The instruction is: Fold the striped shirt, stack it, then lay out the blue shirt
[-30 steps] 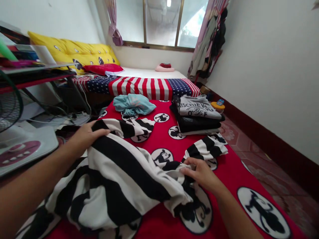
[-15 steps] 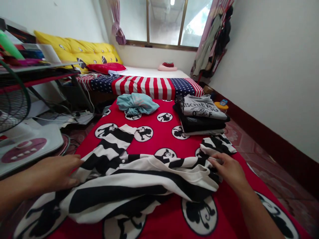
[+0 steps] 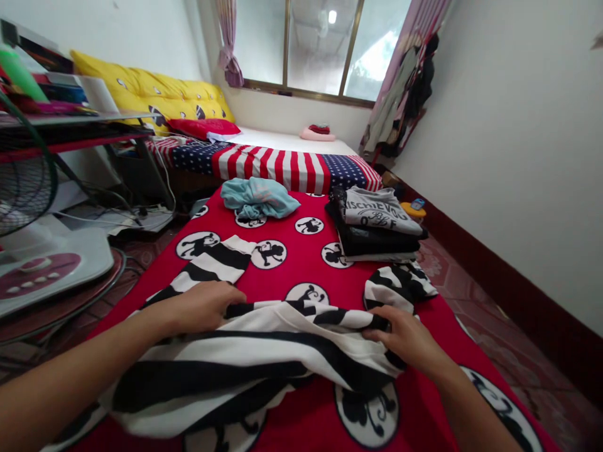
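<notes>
A black-and-white striped shirt (image 3: 264, 351) lies rumpled across the red monkey-print cover (image 3: 282, 276). One sleeve stretches away at the left, and the other is bunched at the right. My left hand (image 3: 202, 307) grips the upper edge of the shirt near the left shoulder. At the right end of that same edge, my right hand (image 3: 400, 333) has its fingers closed on the cloth. Some fingertips of both hands are hidden in the fabric.
Beyond the shirt lie a crumpled light-blue garment (image 3: 259, 198) and, at right, a stack of folded clothes (image 3: 377, 220). A fan (image 3: 32, 188) and a cluttered desk (image 3: 80, 125) stand at left. A bed (image 3: 277, 164) is at the back.
My left hand has moved right, from the left sleeve to the shirt's upper edge, and closed there. My right hand has shifted slightly left, still holding the shirt.
</notes>
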`<state>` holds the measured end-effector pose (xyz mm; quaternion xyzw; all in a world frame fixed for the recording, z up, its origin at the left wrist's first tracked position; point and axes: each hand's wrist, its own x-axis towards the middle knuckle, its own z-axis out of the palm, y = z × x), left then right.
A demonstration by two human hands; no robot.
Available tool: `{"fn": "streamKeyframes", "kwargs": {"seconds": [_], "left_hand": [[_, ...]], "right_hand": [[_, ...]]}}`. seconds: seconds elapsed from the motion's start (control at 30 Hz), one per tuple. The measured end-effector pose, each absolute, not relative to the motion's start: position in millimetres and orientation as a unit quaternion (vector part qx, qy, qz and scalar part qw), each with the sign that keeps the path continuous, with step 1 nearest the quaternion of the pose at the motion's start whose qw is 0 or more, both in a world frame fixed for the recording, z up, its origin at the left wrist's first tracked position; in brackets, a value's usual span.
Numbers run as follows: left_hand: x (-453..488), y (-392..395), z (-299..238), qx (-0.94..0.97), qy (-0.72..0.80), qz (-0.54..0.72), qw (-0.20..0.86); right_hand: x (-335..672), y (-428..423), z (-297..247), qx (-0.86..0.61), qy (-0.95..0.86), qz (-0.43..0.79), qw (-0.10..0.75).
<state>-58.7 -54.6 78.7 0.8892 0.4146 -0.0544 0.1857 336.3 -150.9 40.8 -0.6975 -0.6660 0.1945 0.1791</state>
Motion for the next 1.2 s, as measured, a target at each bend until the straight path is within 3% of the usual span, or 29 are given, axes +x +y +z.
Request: {"fn": "streamKeyframes", "kwargs": {"seconds": [0.17,0.23,0.33,0.43,0.5,0.63,0.77,1.2], "left_hand": [[-66,-38,134,0.879,0.420,-0.037,0.223],[-65,-9,161,0.846,0.511,0.101,0.115],[-57,33,190,0.773,0.579,0.258,-0.018],[-45,45,184,0.738,0.570,0.353,-0.079],[-38,37,153,0.758,0.543,0.355,-0.064],[-29,7,61,0.855,0.472,0.203,0.070],[-27,-11,1,0.842,0.518,0.149,0.019],[-22,-7,-12,0.814,0.539,0.216,-0.024]], "right_hand": [[346,-141,86,-0.622,-0.635,0.394,0.234],[338,-112,107,-0.625,-0.622,0.361,0.303],[310,-62,121,-0.606,-0.580,0.190,0.510],[270,-43,105,-0.545,-0.593,0.125,0.580],[246,-53,80,-0.529,-0.640,0.133,0.541],[220,-86,20,-0.523,-0.716,0.155,0.434],[220,-93,-16,-0.542,-0.740,0.144,0.372],[226,-89,-26,-0.530,-0.749,0.109,0.382]]}}
